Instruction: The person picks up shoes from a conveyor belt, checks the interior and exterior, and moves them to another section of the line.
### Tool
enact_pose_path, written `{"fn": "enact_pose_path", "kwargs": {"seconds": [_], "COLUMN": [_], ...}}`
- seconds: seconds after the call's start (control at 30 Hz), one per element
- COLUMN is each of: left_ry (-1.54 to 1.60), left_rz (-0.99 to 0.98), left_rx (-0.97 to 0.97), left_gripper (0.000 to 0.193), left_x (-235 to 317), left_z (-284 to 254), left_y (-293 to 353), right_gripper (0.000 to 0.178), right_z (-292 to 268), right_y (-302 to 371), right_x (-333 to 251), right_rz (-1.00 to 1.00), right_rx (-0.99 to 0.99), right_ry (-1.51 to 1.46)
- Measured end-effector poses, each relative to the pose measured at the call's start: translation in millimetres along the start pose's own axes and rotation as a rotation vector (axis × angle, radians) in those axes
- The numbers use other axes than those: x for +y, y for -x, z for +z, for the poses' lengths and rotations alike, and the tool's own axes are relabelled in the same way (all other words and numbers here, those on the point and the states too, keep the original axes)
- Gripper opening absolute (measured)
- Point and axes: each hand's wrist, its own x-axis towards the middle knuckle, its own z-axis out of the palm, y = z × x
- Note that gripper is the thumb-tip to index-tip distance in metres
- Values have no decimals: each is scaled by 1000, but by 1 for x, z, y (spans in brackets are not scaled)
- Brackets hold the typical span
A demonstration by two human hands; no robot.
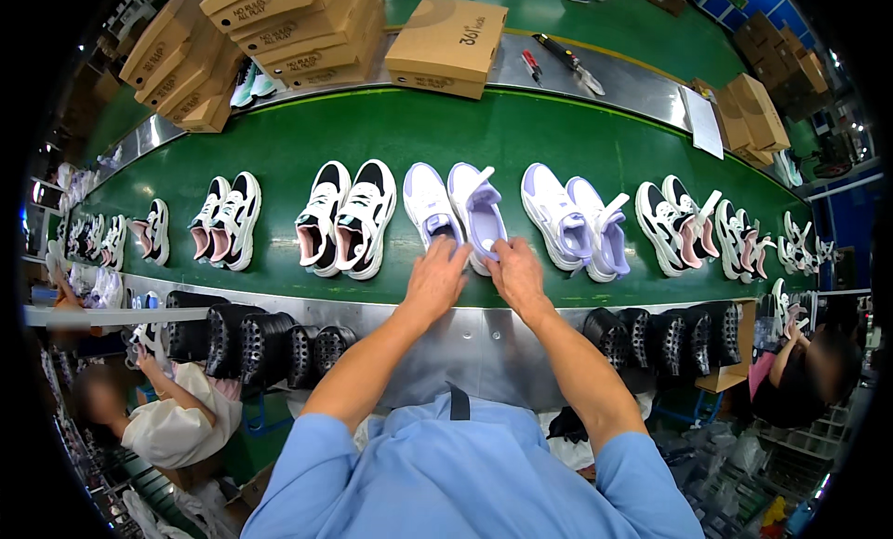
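Observation:
On the green conveyor belt in front of me stands a pair of white and lavender sneakers, toes pointing away. My left hand (435,280) is closed at the heel of the left sneaker (425,191), its fingertips at the opening. The heel of the right sneaker (481,213) is gripped by my right hand (517,273), thumb and fingers around the rim. That sneaker's tongue is pulled up, with a white strip standing out of it and the lavender insole showing. Fingers hide part of both heels.
Along the green belt (521,130) stand more pairs, including black and white sneakers (355,213) and another lavender pair (558,209). Shoe boxes (446,41), red-handled pliers (531,66) and a cutter-like tool (569,63) lie on the far ledge. Black shoe lasts (265,346) line the near edge. Two people sit nearby.

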Motion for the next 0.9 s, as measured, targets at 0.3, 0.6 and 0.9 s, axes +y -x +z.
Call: {"fn": "enact_pose_path", "kwargs": {"seconds": [0.3, 0.6, 0.9], "left_ry": [378, 388, 378], "left_rz": [-76, -46, -77], "left_rx": [-19, -352, -398], "left_gripper": [9, 25, 34], "left_x": [-10, 37, 56], "left_z": [-68, -97, 5], "left_y": [-34, 103, 40], "right_gripper": [30, 24, 28], "right_z": [-81, -80, -20], "right_y": [-1, 119, 231], "right_x": [-43, -58, -42], "right_rz": [-89, 1, 112], "right_rx": [-29, 17, 47], "right_ry": [41, -50, -72]}}
